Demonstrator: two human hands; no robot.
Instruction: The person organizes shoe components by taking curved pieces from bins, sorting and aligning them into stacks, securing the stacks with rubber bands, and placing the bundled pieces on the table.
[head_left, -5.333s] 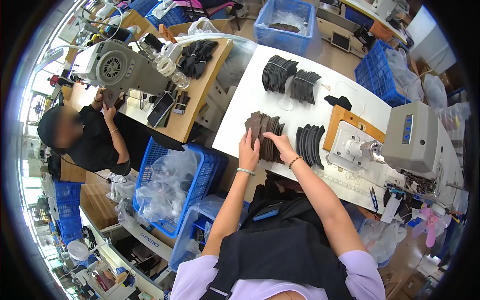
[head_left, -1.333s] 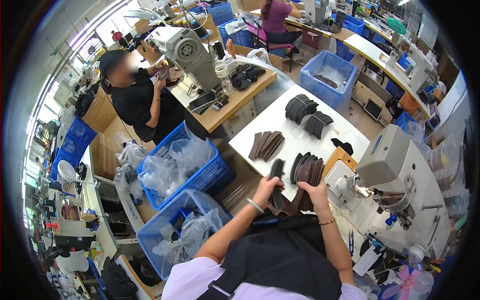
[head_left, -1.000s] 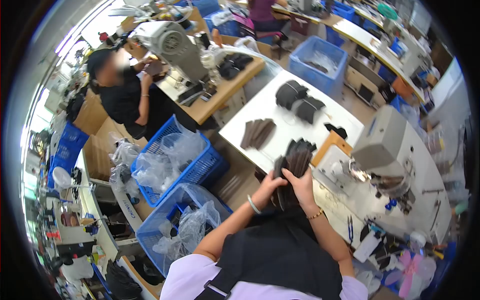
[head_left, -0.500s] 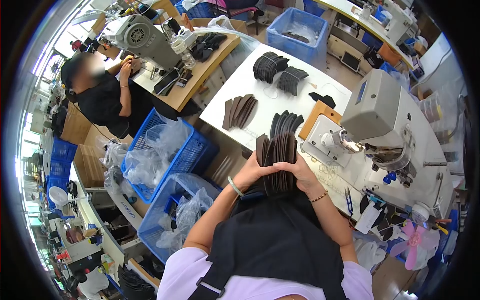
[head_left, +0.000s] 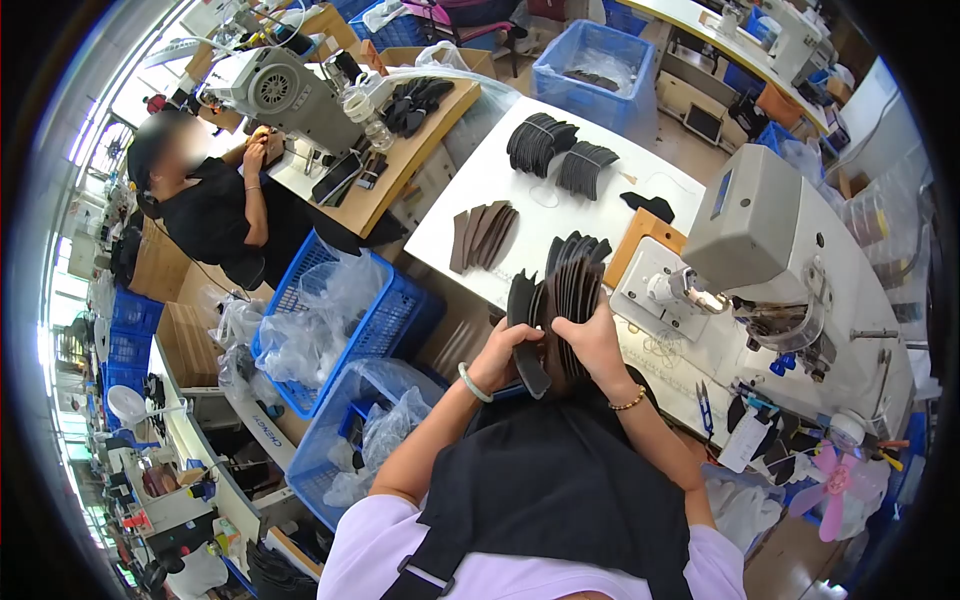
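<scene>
My left hand (head_left: 499,358) is closed around a small bundle of black curved pieces (head_left: 524,310), their lower ends tipped toward my apron. In my right hand (head_left: 594,346) is a thicker stack of dark brown curved pieces (head_left: 576,285), standing on edge with the thumb across its near side. The two bundles lean apart, with a gap at the thumbs. Just beyond my right hand, another black stack (head_left: 578,249) rests on the white table (head_left: 440,226), partly hidden. A fanned row of brown pieces (head_left: 484,236) lies to the left.
Two tied black bundles (head_left: 540,141) lie farther back. A sewing machine (head_left: 760,220) stands at right, with scissors (head_left: 705,408) near its front. Blue crates (head_left: 335,355) holding plastic bags stand at left. A co-worker (head_left: 205,205) sits at another sewing machine (head_left: 285,95).
The single stack between my hands has been parted into two bundles. My left hand has tilted its portion, showing black faces, and my right hand keeps the thicker brown portion.
</scene>
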